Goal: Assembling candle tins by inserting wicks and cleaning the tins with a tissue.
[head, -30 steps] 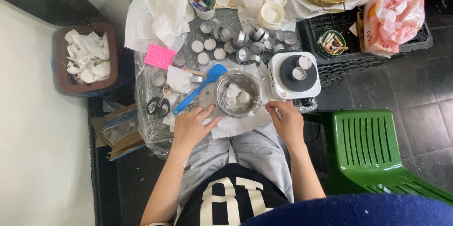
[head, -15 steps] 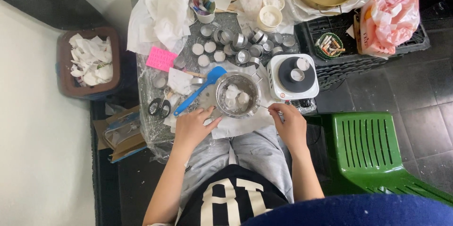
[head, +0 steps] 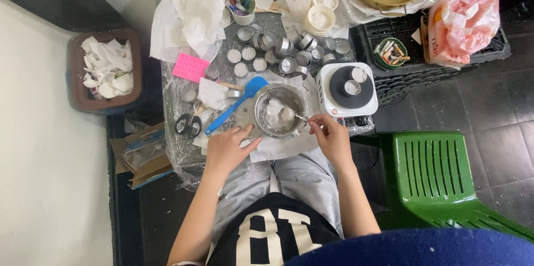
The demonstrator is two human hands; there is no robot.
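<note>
A small metal bowl (head: 281, 111) holding white lumps is seen near the front edge of the cluttered tabletop (head: 222, 71), directly ahead of the seated person's knees. The left hand (head: 228, 146) is laid flat beside the bowl's lower left rim, its fingers spread and its fingertips just touching or nearly touching the metal; nothing is held in its grip. The right hand (head: 331, 138) is placed at the bowl's right side, and its grip is pinched shut on a thin metal tool (head: 303, 117) whose tip is pointed into the bowl over the rim; what kind of tool it is cannot be told. A blue spatula (head: 236, 103) is laid at a slant just left of the bowl, with black scissors (head: 188, 124) beyond its handle end. A white hotplate (head: 346, 88) with a dark round top is set just right of the bowl, and 2 small pale cups are seen on it. Behind the bowl, a cluster of small metal tealight cups (head: 289, 55) is spread out, some filled with white. A pink note (head: 190, 67) and crumpled white paper (head: 192, 13) are seen further left, a brown bin (head: 78, 99) of paper scraps on the floor, and a green plastic chair (head: 439, 177) at the right.
</note>
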